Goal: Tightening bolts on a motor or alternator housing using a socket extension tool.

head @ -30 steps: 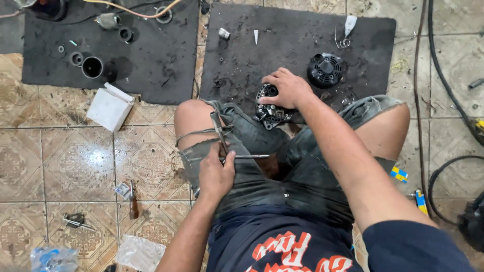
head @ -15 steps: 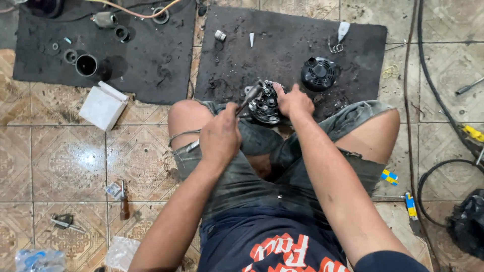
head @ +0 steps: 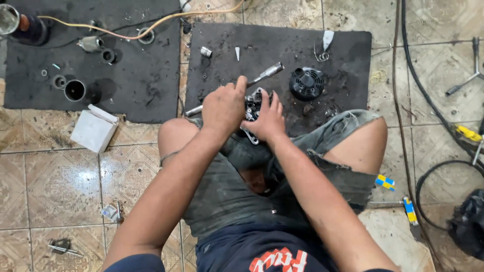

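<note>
Head view: left hand (head: 223, 107) grips ratchet wrench (head: 264, 73); right hand (head: 265, 120) clasps metal part (head: 253, 104) between hands.

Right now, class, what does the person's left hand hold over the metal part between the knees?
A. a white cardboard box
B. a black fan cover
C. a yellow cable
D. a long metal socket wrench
D: the left hand grips a long metal socket wrench, angled across the metal part.

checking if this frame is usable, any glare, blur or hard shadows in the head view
Head view: mostly sharp, with slight softness on the left hand and right hand; soft, even light, only faint shadows beside the white box and the black round part; mild sheen on the floor tiles, nothing blown out; the metal part under both hands is largely hidden.
</note>
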